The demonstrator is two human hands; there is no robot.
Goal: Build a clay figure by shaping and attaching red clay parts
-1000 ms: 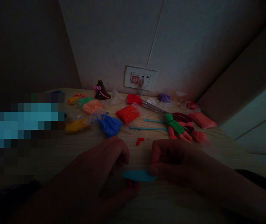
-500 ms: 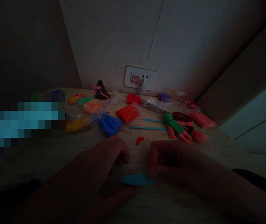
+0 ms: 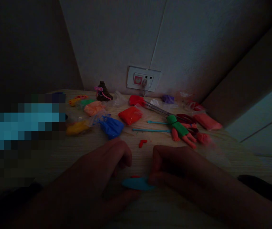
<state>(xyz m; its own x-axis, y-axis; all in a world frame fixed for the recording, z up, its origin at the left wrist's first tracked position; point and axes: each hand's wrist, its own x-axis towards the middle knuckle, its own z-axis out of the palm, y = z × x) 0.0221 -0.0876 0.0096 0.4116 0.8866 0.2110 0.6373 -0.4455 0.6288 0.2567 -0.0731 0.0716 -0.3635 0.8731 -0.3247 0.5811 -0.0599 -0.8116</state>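
Note:
My right hand (image 3: 174, 168) pinches the right end of a light-blue flat clay tool (image 3: 136, 183), low over the table. A small red clay piece (image 3: 135, 176) shows just behind the tool, mostly covered by it. My left hand (image 3: 107, 171) rests beside it on the left, fingers bent and thumb stretched out along the tool's near side, with a gap between thumb and fingers. Beyond both hands lies a bent red clay piece (image 3: 142, 143). The picture is dark, so contact between the left thumb and the tool is unclear.
Behind the hands are bags of blue clay (image 3: 112, 127), red clay (image 3: 130, 115) and yellow clay (image 3: 77, 128). A doll in green (image 3: 181, 127), scissors (image 3: 158, 109), thin blue sticks (image 3: 151, 130) and a brown clay figure (image 3: 103, 92) lie farther back, before a wall socket (image 3: 143, 79).
My right hand and the blue tool have shifted slightly left. More of the red piece behind the tool shows. My left hand stays nearly still.

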